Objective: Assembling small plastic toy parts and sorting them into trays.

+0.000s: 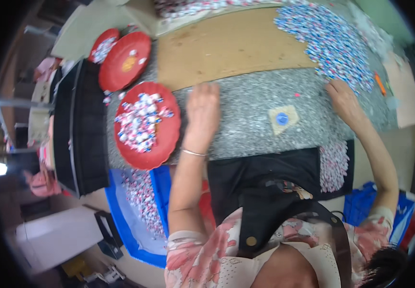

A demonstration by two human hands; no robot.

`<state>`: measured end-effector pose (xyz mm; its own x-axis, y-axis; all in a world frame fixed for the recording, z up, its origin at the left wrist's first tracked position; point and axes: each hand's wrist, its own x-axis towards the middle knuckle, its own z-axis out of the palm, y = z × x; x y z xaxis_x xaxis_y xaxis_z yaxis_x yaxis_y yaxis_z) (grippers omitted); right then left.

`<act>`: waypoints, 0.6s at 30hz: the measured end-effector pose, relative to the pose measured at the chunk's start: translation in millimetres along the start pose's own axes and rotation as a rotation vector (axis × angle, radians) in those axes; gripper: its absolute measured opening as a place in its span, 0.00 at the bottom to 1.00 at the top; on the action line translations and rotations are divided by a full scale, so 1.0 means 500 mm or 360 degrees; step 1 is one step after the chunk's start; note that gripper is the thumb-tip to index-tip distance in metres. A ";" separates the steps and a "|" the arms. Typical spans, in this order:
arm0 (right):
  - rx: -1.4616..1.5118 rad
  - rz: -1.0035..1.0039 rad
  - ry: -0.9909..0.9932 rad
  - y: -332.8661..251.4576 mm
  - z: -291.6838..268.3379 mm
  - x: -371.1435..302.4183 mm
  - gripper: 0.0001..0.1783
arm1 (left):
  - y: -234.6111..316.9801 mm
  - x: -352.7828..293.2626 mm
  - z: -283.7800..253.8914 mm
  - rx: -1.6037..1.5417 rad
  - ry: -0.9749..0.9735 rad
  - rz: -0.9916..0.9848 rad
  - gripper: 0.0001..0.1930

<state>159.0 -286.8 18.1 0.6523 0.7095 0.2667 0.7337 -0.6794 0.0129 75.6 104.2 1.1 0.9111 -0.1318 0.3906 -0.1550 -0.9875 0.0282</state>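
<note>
My left hand (203,106) is over the grey speckled tabletop, by the near edge of a brown cardboard sheet (226,45). Its fingers are blurred but look curled together; whatever they may hold is hidden. At the right, my right hand (345,101) has its fingers bent and drawn together beside a large pile of small blue, white and pink pieces (337,43). I cannot make out anything in that grip. Between the hands lies a small tan pad with a round blue piece (281,118) on it. A tiny pink bit (297,95) rests farther back.
A red scalloped plate (171,144) of small mixed pieces stands left of my left hand. Behind it are two more red dishes (116,79). A blue bin (121,225) of pieces sits below the table's left edge. An orange tool (380,84) lies far right.
</note>
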 end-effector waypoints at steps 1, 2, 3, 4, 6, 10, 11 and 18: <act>0.0239 0.0141 0.0049 -0.011 -0.005 0.003 0.12 | -0.005 0.011 -0.006 -0.0008 -0.0064 -0.0003 0.06; 0.0481 0.0273 0.0117 -0.030 -0.010 0.014 0.12 | -0.014 0.014 -0.012 -0.0058 0.0002 0.0034 0.06; 0.0970 0.0549 0.0000 -0.048 -0.020 0.019 0.11 | -0.018 0.013 -0.021 -0.0104 0.0071 0.0062 0.07; 0.1454 0.0849 -0.0093 -0.057 -0.023 0.016 0.10 | -0.005 0.018 -0.033 -0.0362 0.0060 -0.0042 0.08; 0.2258 0.1144 -0.0101 -0.078 -0.014 -0.004 0.12 | 0.008 0.004 -0.037 -0.1245 -0.0060 -0.0427 0.11; 0.2210 0.1208 -0.0056 -0.113 -0.005 -0.026 0.11 | 0.059 -0.057 -0.049 -0.2931 -0.0255 -0.0892 0.18; 0.2213 0.1213 -0.0068 -0.120 -0.004 -0.023 0.11 | 0.065 -0.079 -0.042 -0.3441 -0.0252 -0.0904 0.20; 0.0627 0.0264 0.0053 -0.142 -0.007 -0.032 0.09 | 0.140 -0.094 -0.052 -0.3579 -0.0405 -0.1366 0.21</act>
<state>95.8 -250.4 16.2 0.7659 0.5856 0.2654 0.6401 -0.6557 -0.4004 11.9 43.5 8.7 0.9495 -0.0936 -0.2996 0.2731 0.7166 0.6418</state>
